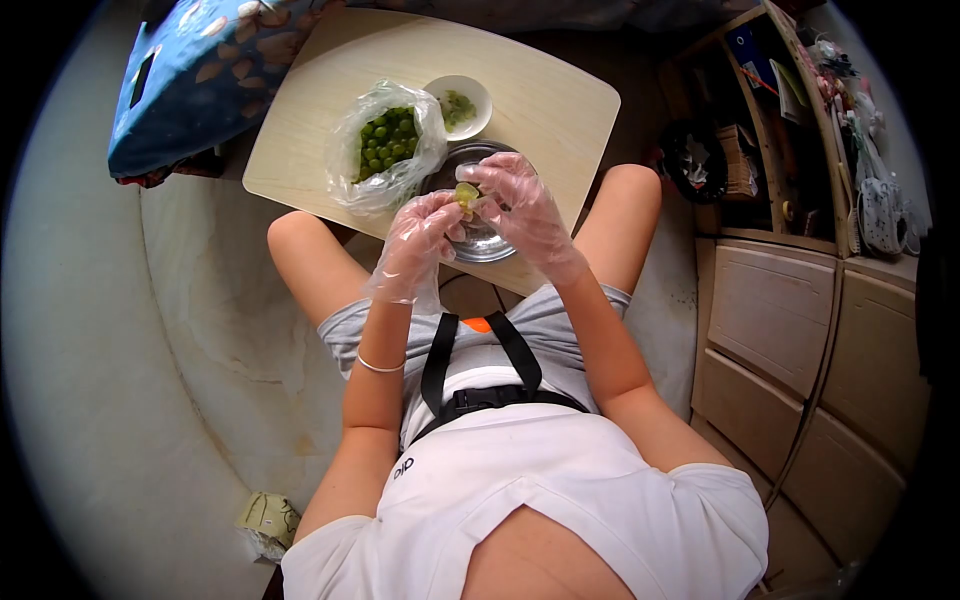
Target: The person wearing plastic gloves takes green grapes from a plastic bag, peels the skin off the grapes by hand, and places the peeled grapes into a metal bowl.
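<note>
Both my hands wear clear plastic gloves and meet above a metal bowl point(487, 246) at the table's near edge. A pale green grape point(466, 193) is pinched between the fingertips of my left hand point(418, 238). My right hand point(522, 212) has its fingers bent and closed at the same grape from the other side. To the left of the bowl stands an opened plastic bag point(346, 150) full of green grapes point(386, 143). Behind the metal bowl sits a white bowl point(482, 98) with pale green bits inside. My hands hide much of the metal bowl.
The light wooden table point(540, 75) stands before my knees. A blue floral cloth point(190, 95) drapes at the far left. To the right is a wooden shelf point(770, 150) with assorted items, above brown drawers point(770, 300). A small yellowish box point(268, 522) lies on the floor at lower left.
</note>
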`<state>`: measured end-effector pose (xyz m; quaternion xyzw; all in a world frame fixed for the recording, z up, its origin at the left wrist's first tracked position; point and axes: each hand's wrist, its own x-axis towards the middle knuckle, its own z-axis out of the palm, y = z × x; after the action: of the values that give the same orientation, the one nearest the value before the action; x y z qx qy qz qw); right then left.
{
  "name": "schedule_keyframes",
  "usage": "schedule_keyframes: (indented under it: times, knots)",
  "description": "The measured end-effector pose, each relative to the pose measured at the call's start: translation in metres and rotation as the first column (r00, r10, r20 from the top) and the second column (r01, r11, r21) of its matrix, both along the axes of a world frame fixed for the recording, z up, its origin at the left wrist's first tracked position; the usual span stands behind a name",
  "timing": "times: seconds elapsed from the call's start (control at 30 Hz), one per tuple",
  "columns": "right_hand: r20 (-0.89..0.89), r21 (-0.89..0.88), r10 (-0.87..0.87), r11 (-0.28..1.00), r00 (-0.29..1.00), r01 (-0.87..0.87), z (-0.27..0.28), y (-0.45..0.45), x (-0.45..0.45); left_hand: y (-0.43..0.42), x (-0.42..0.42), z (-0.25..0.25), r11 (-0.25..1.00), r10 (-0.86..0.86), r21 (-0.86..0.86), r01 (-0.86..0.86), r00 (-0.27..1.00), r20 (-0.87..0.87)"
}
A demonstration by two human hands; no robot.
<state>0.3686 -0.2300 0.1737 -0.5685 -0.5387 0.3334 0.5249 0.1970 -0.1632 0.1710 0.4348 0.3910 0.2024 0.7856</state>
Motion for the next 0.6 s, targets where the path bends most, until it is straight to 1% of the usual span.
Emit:
schedule_keyframes:
  times: [0.03,0.07,0.1,0.13,0.17,0.23,0.27,0.3,0.33,0.47,0.53,0.57,0.6]
  knots:
    - [0.402,0.171,-0.092,0.985,0.911,0.024,0.006,-0.001,0.000,0.000,-0.001,-0.002,1.000,0.000,0.001,0.000,1.000,0.000]
    - [0.403,0.172,-0.092,0.985,0.911,0.024,0.011,-0.002,-0.001,-0.001,-0.001,-0.005,1.000,-0.004,0.023,0.005,0.999,-0.042]
    - [0.440,0.183,-0.046,0.982,0.897,-0.039,0.015,-0.004,-0.002,-0.001,-0.001,-0.005,0.999,-0.008,0.046,0.012,0.996,-0.084]
    - [0.478,0.190,-0.002,0.976,0.878,-0.101,0.017,-0.005,-0.001,-0.001,-0.001,-0.004,0.999,-0.011,0.046,0.015,0.997,-0.082]
    - [0.480,0.190,-0.005,0.977,0.877,-0.099,0.017,-0.005,-0.001,-0.001,-0.001,-0.003,0.997,-0.031,0.067,0.038,0.995,-0.097]
    - [0.624,0.184,0.021,0.968,0.781,-0.172,0.014,-0.002,-0.001,-0.003,0.000,0.002,0.994,-0.051,0.089,0.061,0.992,-0.113]
    - [0.625,0.186,0.018,0.967,0.780,-0.172,0.014,-0.002,-0.001,-0.003,0.003,0.005,0.994,-0.047,0.091,0.062,0.986,-0.162]
    - [0.662,0.188,0.000,0.968,0.749,-0.167,0.014,-0.002,-0.002,-0.004,0.004,0.007,0.994,-0.040,0.094,0.061,0.977,-0.208]
    - [0.696,0.190,-0.016,0.968,0.718,-0.162,0.013,-0.001,-0.003,-0.003,0.004,0.007,0.994,-0.038,0.097,0.059,0.978,-0.207]
    - [0.666,0.143,0.029,0.976,0.746,-0.166,0.007,-0.001,-0.004,-0.005,0.004,0.010,0.989,-0.054,0.121,0.084,0.971,-0.233]
    - [0.560,0.182,0.037,0.969,0.828,-0.166,0.004,-0.001,-0.003,-0.005,0.004,0.010,0.986,-0.062,0.136,0.097,0.969,-0.241]
    - [0.560,0.183,0.037,0.969,0.827,-0.167,0.004,-0.001,-0.003,-0.005,0.003,0.006,0.986,-0.071,0.130,0.105,0.967,-0.243]
    - [0.452,0.149,0.048,0.980,0.891,-0.129,0.003,-0.002,-0.003,-0.005,0.001,0.002,0.986,-0.080,0.123,0.113,0.966,-0.246]
